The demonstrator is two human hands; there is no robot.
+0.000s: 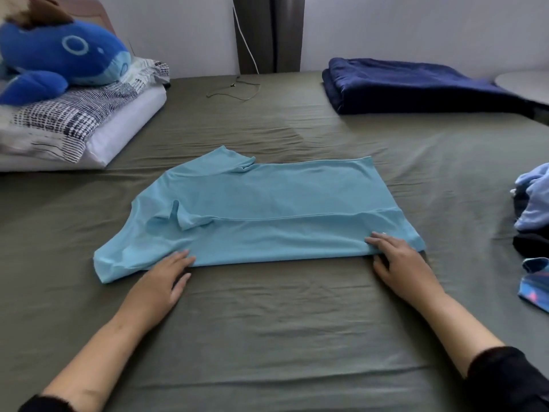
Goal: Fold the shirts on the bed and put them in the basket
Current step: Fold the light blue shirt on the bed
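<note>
Olive-green bedsheet (267, 322), with a thin light-blue cotton t-shirt (267, 203) half-folded. Left hand (162, 281) and right hand (398, 260) rest flat on its near fold, gripping nothing. Probably soft and floppy, so I'd pinch the edge corners.

light blue shirt (261, 203), olive-green sheet (267, 322), navy blanket (416, 87), blue plush whale (59, 55).

The light blue shirt (267, 209) is thin, smooth cloth with a faint sheen, lying on the bed (267, 322) in its matt olive sheet (finely creased all over). The whale toy (59, 52) at the far left corner looks soft and plushy. The navy blanket (416, 84) seems thick and velvety.
</note>
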